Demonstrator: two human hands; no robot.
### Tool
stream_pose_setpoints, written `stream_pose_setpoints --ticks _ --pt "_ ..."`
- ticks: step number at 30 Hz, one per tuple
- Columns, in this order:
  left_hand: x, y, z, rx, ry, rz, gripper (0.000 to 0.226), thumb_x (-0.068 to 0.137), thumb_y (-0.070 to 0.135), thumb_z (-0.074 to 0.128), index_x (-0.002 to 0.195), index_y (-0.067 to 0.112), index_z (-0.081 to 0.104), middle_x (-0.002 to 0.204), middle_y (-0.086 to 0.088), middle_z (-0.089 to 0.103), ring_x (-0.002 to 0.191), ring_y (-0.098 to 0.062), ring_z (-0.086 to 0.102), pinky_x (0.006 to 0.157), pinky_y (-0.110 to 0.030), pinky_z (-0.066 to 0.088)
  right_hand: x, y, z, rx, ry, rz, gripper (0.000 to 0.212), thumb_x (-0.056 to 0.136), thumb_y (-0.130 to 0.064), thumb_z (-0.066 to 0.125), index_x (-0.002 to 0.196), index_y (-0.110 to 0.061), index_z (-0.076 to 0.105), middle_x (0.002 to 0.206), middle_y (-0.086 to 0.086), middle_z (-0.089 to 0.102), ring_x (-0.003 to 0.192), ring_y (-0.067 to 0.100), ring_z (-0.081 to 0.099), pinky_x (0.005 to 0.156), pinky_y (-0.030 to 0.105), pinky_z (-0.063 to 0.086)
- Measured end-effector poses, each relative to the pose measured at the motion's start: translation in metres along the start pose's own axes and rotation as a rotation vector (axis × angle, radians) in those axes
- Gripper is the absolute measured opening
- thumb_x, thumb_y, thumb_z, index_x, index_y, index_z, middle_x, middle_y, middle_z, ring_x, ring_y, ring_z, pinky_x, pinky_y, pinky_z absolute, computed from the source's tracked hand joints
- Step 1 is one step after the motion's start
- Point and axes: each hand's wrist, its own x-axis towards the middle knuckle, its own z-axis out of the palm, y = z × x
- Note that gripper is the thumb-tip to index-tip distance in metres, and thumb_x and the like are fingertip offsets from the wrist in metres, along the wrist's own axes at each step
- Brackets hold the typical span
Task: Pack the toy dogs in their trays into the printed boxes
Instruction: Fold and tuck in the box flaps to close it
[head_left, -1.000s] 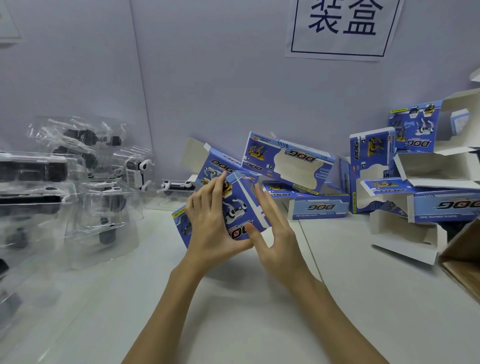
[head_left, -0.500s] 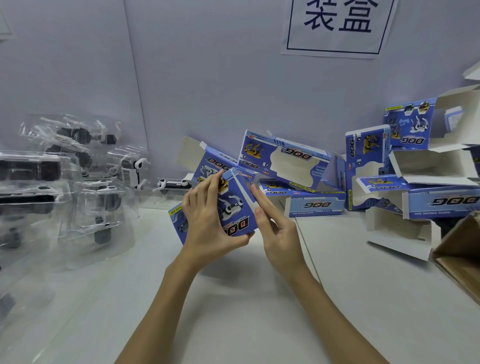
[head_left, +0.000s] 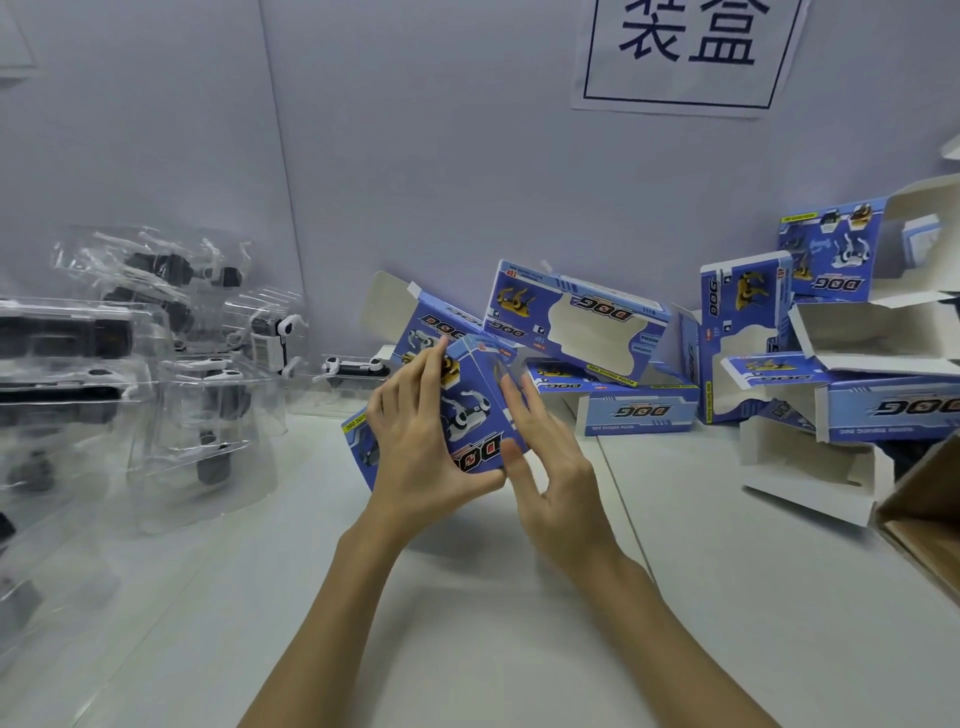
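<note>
Held above a white tabletop (head_left: 701, 597): one blue printed cardboard box marked "DOG" (head_left: 470, 410), tilted, gripped by the left hand (head_left: 415, 457) with fingers spread over its front panel and thumb curled under the lower edge. Pressed flat against the box's right side, the right hand (head_left: 556, 467), fingers straight and gripping nothing. Likely a box being squared up or having an end flap closed; whether a tray already sits inside cannot be told.

Piled at left against the grey wall (head_left: 415, 156): clear plastic blister trays holding black-and-white toy dogs (head_left: 171, 364), many of them and well apart from the held box, none seen going into a carton. One more trayed toy dog (head_left: 356, 367) lying flat just behind the left hand.

Heaped at centre and right: more blue printed boxes (head_left: 576, 322), several with white flaps standing open and window cut-outs showing empty white interiors. At the far right edge, the corner of a brown corrugated carton (head_left: 924, 509), contents out of sight. Posted above, a white paper sign with dark characters (head_left: 685, 52).

Judged from the full tray stack and the open cartons, packing at an early stage, with most of the job left.
</note>
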Motion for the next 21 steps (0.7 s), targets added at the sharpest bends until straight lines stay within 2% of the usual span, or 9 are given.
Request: stream_pose_setpoints --ticks 3,6,8,10,13,15,17,19,21 --pt "0.000 -0.002 0.001 0.014 0.000 0.009 0.119 0.066 0.060 0.083 0.160 0.010 0.031 0.154 -0.003 0.042 0.144 -0.024 0.039 0.121 -0.050 0.024 -0.002 0.000 0.003 0.012 0.009 -0.002 0.065 0.103 -0.026 0.067 0.161 -0.025 0.038 0.170 -0.004 0.030 0.152 0.016 0.036 0.100 0.046 0.059" --pt "-0.001 -0.003 0.002 0.020 0.005 0.026 0.119 0.066 0.063 0.082 0.160 0.012 0.031 0.153 -0.002 0.042 0.144 -0.023 0.039 0.120 -0.050 0.025 -0.002 0.000 0.005 0.040 0.081 0.015 0.062 0.099 -0.018 0.072 0.155 -0.025 0.047 0.168 -0.002 0.036 0.151 0.016 0.040 0.100 0.049 0.059" --pt "-0.001 -0.003 0.003 0.027 0.013 0.033 0.119 0.066 0.063 0.082 0.160 0.012 0.031 0.153 -0.002 0.042 0.143 -0.023 0.039 0.120 -0.049 0.024 -0.002 0.001 0.003 0.068 0.105 0.038 0.061 0.097 -0.011 0.075 0.151 -0.027 0.052 0.167 0.001 0.038 0.151 0.012 0.040 0.100 0.046 0.060" --pt "-0.002 -0.004 0.005 0.025 0.022 0.031 0.120 0.063 0.059 0.086 0.160 0.012 0.031 0.153 -0.001 0.041 0.143 -0.022 0.038 0.119 -0.049 0.024 0.001 -0.002 0.000 0.115 0.105 0.070 0.059 0.097 -0.014 0.075 0.150 -0.030 0.054 0.167 -0.002 0.038 0.149 0.005 0.041 0.101 0.039 0.059" --pt "-0.003 -0.002 0.010 0.049 -0.027 0.124 0.124 0.060 0.059 0.089 0.161 0.014 0.031 0.155 0.001 0.040 0.144 -0.021 0.036 0.119 -0.054 0.024 0.007 -0.005 -0.002 0.185 0.057 0.125 0.064 0.100 -0.022 0.070 0.158 -0.031 0.044 0.167 -0.007 0.037 0.150 0.008 0.041 0.108 0.038 0.054" --pt "-0.005 0.003 0.016 0.071 -0.039 0.175 0.124 0.061 0.063 0.087 0.161 0.015 0.031 0.156 0.002 0.040 0.145 -0.021 0.036 0.119 -0.057 0.023 0.009 -0.005 -0.005 0.193 0.057 0.162 0.067 0.101 -0.019 0.068 0.160 -0.033 0.038 0.165 -0.007 0.039 0.148 0.010 0.044 0.108 0.040 0.055" --pt "-0.007 0.007 0.021 0.083 -0.028 0.177 0.123 0.061 0.063 0.086 0.160 0.016 0.031 0.155 0.003 0.040 0.145 -0.020 0.035 0.120 -0.057 0.022 0.009 -0.004 -0.007 0.231 0.046 0.199 0.066 0.102 -0.016 0.065 0.159 -0.035 0.039 0.166 -0.006 0.038 0.148 0.009 0.044 0.105 0.035 0.057" --pt "-0.008 0.008 0.023 0.079 0.002 0.172 0.122 0.061 0.062 0.085 0.160 0.016 0.031 0.154 0.003 0.040 0.145 -0.019 0.034 0.120 -0.056 0.020 0.009 -0.003 -0.007 0.246 0.022 0.206 0.064 0.103 -0.015 0.064 0.157 -0.040 0.039 0.169 -0.008 0.030 0.151 0.001 0.036 0.107 0.032 0.055" --pt "-0.009 0.008 0.023 0.074 0.016 0.164 0.119 0.063 0.064 0.082 0.160 0.017 0.031 0.154 0.004 0.040 0.146 -0.018 0.034 0.121 -0.056 0.018 0.009 -0.002 -0.005 0.212 0.003 0.200 0.063 0.105 -0.019 0.061 0.159 -0.041 0.036 0.171 -0.011 0.026 0.154 -0.005 0.022 0.116 0.036 0.048"
